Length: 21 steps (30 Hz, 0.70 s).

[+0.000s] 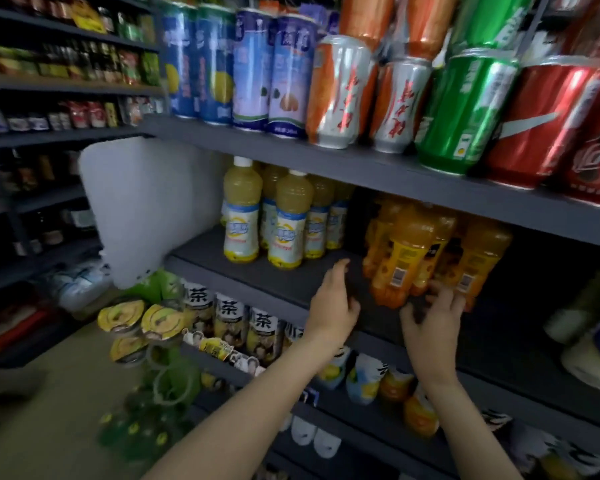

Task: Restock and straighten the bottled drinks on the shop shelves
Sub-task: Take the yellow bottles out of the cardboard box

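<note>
Right hand [433,317] grips base of orange bottles [406,251]; left hand [333,303] released, hovering just left of them, above shelf [257,271].

Up at twelve o'clock, tall blue cans [215,64] stand in a row on the top shelf. Next to them, toward one o'clock, are orange and silver cans [340,95], then a green can [465,109] and red cans [548,123]. At nine o'clock, dark shelves hold small jars [80,64], all blurry. At seven o'clock is the tan floor [49,427]
</note>
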Tool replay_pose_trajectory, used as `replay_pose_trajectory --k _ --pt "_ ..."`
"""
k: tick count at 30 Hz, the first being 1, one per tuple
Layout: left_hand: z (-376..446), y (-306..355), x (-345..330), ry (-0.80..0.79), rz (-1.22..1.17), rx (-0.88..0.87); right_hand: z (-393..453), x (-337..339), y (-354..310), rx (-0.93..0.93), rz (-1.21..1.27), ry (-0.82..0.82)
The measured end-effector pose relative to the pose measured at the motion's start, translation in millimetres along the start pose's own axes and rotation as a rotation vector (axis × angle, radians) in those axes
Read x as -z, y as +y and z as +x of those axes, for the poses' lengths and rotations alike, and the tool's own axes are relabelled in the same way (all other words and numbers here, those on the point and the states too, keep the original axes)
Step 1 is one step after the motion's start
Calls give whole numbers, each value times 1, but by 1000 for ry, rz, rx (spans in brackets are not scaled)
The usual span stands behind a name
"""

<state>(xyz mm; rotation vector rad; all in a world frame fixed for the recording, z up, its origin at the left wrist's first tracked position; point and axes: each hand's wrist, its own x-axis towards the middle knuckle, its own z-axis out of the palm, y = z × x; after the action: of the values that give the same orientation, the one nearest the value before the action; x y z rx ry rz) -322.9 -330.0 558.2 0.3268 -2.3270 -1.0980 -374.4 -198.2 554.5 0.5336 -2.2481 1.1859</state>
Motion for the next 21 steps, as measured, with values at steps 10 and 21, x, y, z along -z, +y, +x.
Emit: replay_pose_trajectory --k 10,21 --pt "-282 -247 170 189 114 752 -201 -143 -115 148 -106 -778" --pt "-534 -402 206 90 185 1372 -527 -278 -39 228 -412 -1730"
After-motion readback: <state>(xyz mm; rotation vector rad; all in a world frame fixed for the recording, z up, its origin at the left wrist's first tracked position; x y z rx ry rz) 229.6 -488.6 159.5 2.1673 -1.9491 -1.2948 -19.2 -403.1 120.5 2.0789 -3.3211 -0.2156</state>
